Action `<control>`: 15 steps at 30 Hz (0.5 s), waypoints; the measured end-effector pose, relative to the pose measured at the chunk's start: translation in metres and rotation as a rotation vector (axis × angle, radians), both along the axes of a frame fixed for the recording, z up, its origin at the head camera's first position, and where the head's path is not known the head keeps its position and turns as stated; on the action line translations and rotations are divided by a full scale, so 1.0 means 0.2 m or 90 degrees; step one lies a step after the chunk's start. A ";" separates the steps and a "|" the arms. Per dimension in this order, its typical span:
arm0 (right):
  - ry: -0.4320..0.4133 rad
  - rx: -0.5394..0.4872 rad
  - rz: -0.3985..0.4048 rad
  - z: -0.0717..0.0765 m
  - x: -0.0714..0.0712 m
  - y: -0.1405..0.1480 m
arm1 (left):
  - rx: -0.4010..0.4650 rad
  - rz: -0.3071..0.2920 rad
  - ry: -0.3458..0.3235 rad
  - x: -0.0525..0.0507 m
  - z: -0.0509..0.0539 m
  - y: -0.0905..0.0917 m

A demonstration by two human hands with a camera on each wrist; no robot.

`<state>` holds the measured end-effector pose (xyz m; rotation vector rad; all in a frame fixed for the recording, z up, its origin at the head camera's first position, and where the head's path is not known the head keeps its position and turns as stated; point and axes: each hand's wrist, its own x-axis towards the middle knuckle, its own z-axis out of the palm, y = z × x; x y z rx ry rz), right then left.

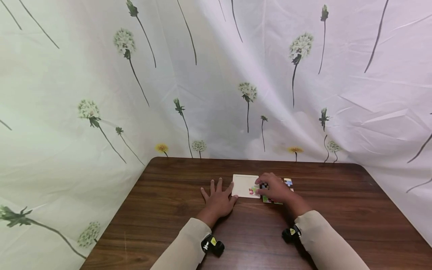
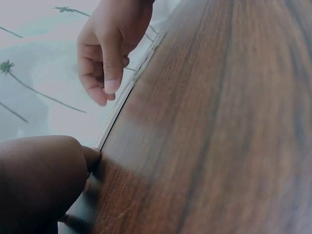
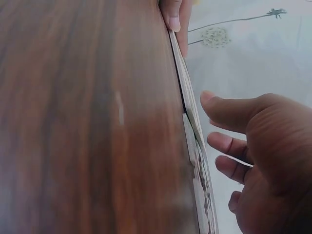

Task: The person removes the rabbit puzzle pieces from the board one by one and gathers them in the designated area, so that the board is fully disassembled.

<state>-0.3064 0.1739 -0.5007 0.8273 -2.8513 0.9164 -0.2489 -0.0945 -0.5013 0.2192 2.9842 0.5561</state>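
A white puzzle tray [image 1: 241,184] lies flat on the table, with a small colourful patch of jigsaw puzzle [image 1: 252,191] in its lower right corner. My left hand [image 1: 218,202] rests spread beside it, thumb and index finger touching the tray's left edge. Just above the tray's right edge hovers my right hand [image 1: 277,188], fingers loosely bent. In the right wrist view a gap shows between its thumb [image 3: 229,109] and fingers, and no piece is visible there. Jigsaw pieces [image 1: 288,182] lie right of the tray, partly hidden under that hand.
The brown wooden table [image 1: 162,217] reaches back to a white curtain [image 1: 216,123] printed with dandelions. A black wrist camera [image 1: 213,245] is strapped to the left sleeve, and another wrist camera [image 1: 291,234] to the right.
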 end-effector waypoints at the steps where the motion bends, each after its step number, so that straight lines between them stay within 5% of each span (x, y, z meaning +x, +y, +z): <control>1: -0.007 0.006 -0.003 0.00 0.00 -0.01 | -0.001 0.000 0.001 0.00 0.00 0.00; 15: -0.033 0.027 -0.010 0.01 -0.01 -0.07 | 0.002 -0.002 0.004 0.00 0.00 0.00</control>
